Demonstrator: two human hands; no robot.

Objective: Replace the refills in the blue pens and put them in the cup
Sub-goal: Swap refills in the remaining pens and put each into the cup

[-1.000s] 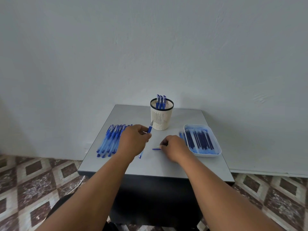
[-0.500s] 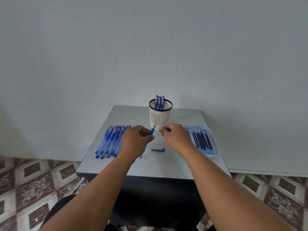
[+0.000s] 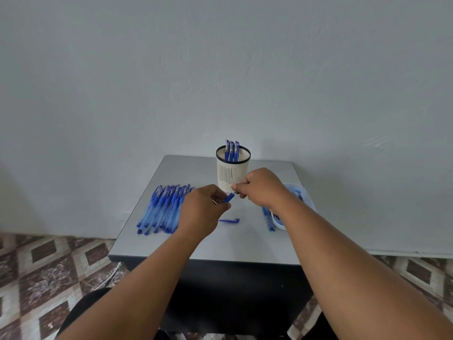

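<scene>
My left hand point(image 3: 202, 212) grips a blue pen point(image 3: 229, 198) whose front end points up and right, just in front of the cup. My right hand point(image 3: 262, 186) pinches that pen's tip end with thumb and forefinger. A blue pen cap point(image 3: 229, 220) lies on the table below the hands. The white mesh cup point(image 3: 232, 171) with a black rim stands at the back centre and holds three blue pens point(image 3: 231, 149). A row of several blue pens point(image 3: 161, 208) lies at the left.
A white tray point(image 3: 305, 193) of blue refills sits at the right, partly hidden by my right arm, with a few refills point(image 3: 268, 220) lying beside it. The small grey table point(image 3: 245, 244) stands against a pale wall, over a patterned tile floor.
My right hand left the pen cap on the table and rose to the pen's tip. The left hand lifted the pen slightly toward the cup.
</scene>
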